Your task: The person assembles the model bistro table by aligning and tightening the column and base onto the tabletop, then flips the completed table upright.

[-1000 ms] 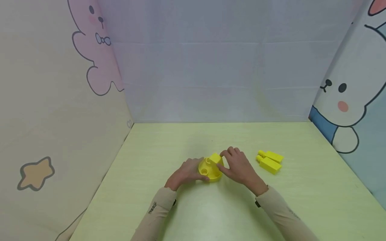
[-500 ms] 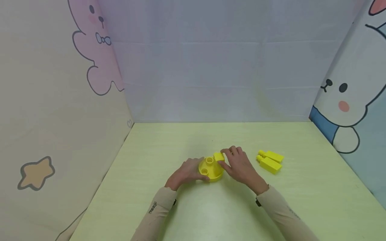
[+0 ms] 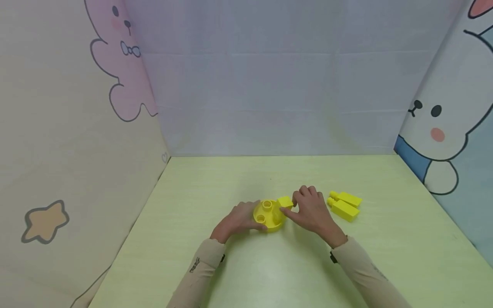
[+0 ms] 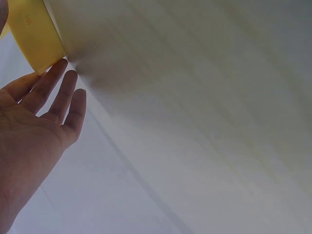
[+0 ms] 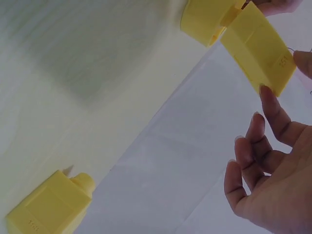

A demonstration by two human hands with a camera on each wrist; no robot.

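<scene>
A round yellow base with raised ring sockets sits on the table. My left hand holds it from the left, thumb on the near side and fingers on the far side; the left wrist view shows fingertips against the base's wall. Between thumb and index finger, my right hand pinches a yellow rectangular block by its outer end. The block leans outward at the base's right side. Its narrow inner end meets the base, but how far it sits in a socket is hidden.
Two more yellow blocks with round knobs, a nearer one and a farther one, lie side by side right of my right hand. Pale fabric walls with cartoon prints stand behind and beside the light green table.
My right hand has moved to the right, and the pinched block has shifted right with it, tilting outward over the base's edge. My left hand and the base have stayed in place.
</scene>
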